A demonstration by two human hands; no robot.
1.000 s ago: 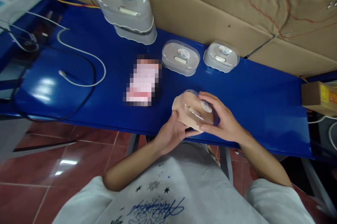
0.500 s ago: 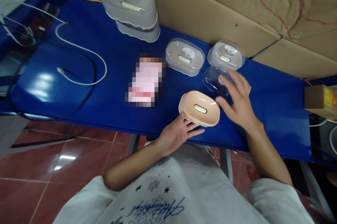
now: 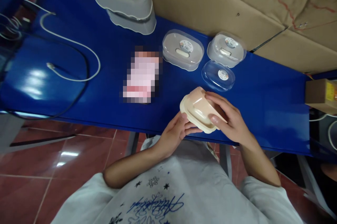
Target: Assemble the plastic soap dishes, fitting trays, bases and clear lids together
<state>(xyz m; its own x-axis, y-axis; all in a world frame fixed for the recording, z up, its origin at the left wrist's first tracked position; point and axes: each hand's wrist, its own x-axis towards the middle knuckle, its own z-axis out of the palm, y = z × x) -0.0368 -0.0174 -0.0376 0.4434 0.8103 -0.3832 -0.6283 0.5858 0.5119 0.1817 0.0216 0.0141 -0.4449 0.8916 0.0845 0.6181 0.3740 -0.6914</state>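
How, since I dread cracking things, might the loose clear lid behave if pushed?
The clear lid looks thin and rigid, so probably light but crackable. Its glossy surface may slide easily. Lying low, it seems unlikely to tip.

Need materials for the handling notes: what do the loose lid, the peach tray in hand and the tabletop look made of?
Lid: clear, glossy plastic; the blue shows through and the rim catches light.
Peach tray: probably moulded plastic, opaque and smooth, with rounded edges.
Tabletop: glossy blue, with bright reflections; painted metal or laminate, can't tell which.
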